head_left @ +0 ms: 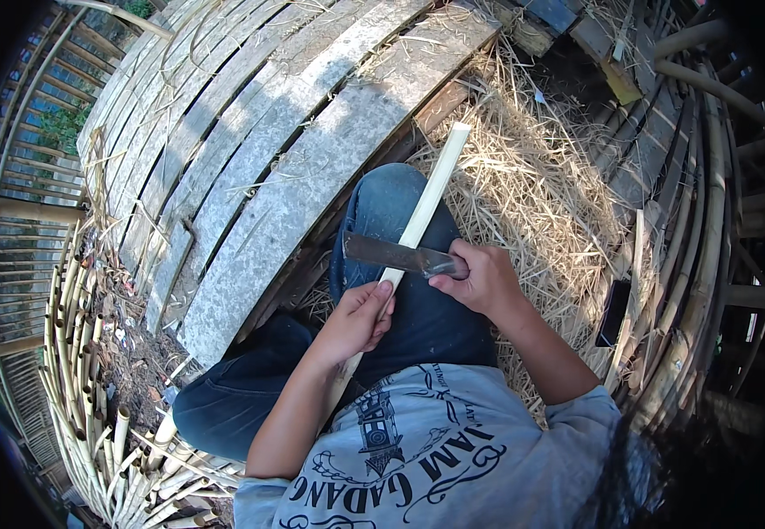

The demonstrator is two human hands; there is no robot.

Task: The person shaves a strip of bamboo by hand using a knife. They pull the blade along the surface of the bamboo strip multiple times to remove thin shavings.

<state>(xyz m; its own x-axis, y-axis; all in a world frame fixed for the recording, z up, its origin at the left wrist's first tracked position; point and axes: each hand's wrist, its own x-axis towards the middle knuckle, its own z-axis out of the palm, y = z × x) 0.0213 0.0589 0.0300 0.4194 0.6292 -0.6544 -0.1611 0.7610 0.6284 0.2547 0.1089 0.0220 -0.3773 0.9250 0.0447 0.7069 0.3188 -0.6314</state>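
A long pale bamboo strip (435, 187) slants across my lap, its far end pointing away over my knee. My left hand (363, 319) is closed around the strip near its middle, thumb on top. In my right hand (481, 277) is a knife (382, 252) with a broad dark blade, gripped by its handle. The blade lies across the strip just beyond my left thumb, pointing left. The strip's near end runs under my left forearm, where part of it is hidden.
A slatted wooden platform (259, 176) spreads ahead and to the left. Shavings (532, 185) heap up on the right. Several cut bamboo poles (82, 379) stand at the lower left. A dark flat object (612, 313) rests by the bamboo poles (695, 264) on the right.
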